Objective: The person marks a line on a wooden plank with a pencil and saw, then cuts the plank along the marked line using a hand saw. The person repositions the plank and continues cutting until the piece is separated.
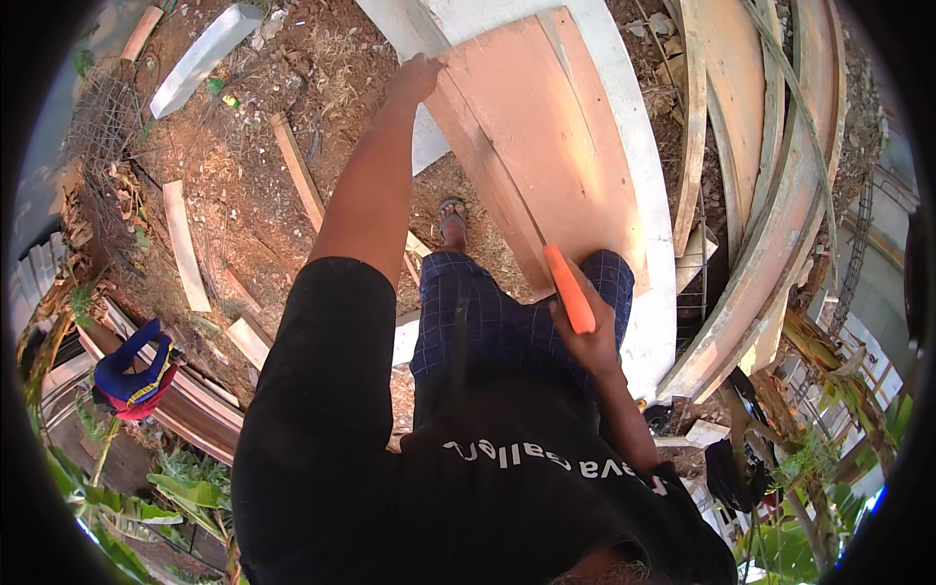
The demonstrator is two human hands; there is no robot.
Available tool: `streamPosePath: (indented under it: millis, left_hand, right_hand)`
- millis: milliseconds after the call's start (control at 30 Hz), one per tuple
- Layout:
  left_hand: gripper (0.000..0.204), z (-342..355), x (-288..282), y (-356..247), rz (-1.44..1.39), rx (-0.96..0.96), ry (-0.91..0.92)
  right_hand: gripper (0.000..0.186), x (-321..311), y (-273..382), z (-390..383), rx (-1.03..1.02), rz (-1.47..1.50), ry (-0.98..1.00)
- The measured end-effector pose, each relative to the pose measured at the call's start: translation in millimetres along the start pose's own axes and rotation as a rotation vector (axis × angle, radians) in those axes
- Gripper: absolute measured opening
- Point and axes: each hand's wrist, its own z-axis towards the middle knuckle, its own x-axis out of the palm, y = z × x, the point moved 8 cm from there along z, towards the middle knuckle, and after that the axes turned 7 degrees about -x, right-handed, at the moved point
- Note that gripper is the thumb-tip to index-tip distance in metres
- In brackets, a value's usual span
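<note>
In my right hand (592,336) is the orange handle of a handsaw (567,290), my fingers wrapped round it. The thin blade shows almost edge-on as a dark line running away from the handle, over a reddish-brown wooden board (546,127). A long line parts a narrow strip (492,180) along the board's left side from the wider part. My left hand (419,78) grips the board at its far left corner, arm stretched out; its fingertips are hard to make out. Beneath the board lies a pale flat slab or beam (648,195). My right knee is against the board's near end.
Long planks (780,244) are stacked at the right. Loose wood strips (185,244) and a pale block (205,58) lie on the dirt at the left. My sandalled foot (452,219) stands among sawdust. Another person (136,375) is bent over farther left, near boards and plants.
</note>
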Motion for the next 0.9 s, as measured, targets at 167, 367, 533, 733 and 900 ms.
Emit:
streamPosePath:
  millis: [167, 367, 533, 733, 900]
  left_hand:
    - [0.072, 5, -10, -13, -0.014, -0.005, -0.139]
    - [0.072, 19, -9, -19, -0.014, 0.067, -0.102]
    - [0.071, 7, -8, -5, 0.000, 0.029, -0.100]
    - [0.073, 11, -1, -14, 0.011, 0.010, -0.110]
    - [0.073, 4, -27, -8, -0.043, 0.011, -0.140]
  right_hand:
    - [0.057, -46, 28, -97, 0.077, -0.151, 0.092]
    - [0.055, 29, -38, 88, 0.013, 0.068, -0.031]
    - [0.059, -40, 23, -63, 0.090, -0.082, 0.064]
    - [0.054, -35, -4, -30, 0.067, -0.079, -0.070]
    - [0.060, -17, -2, -14, 0.119, -0.038, 0.067]
